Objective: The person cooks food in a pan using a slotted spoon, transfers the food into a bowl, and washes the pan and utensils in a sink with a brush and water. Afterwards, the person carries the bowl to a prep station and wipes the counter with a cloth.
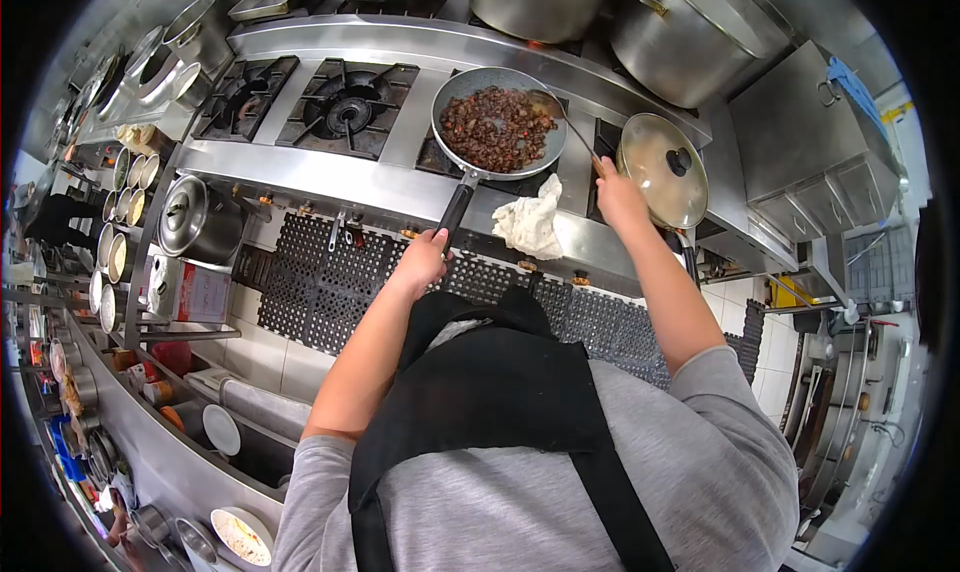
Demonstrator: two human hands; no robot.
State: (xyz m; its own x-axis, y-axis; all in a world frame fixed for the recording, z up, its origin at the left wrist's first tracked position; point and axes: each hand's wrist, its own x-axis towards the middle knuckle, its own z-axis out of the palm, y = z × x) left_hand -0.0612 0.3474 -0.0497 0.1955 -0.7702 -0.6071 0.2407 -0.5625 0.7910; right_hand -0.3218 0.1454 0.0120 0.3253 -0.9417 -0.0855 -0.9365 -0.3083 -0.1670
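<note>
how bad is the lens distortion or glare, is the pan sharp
In the head view, strong fisheye bows the steel rear ledge and leaves black corners; bright sheen whitens the stove's front ledge; the frying pan and dark food look reasonably sharp.

The left hand [420, 263] grips the pan handle [458, 205], the right hand [621, 196] a spoon [577, 133] in dark food [494, 130].

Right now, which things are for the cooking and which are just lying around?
For the cooking:
- frying pan, its handle in the left hand
- long-handled utensil in the right hand
- dark, chunky food

Probably just lying around:
- white cloth
- lidded pan
- blue cloth
</note>
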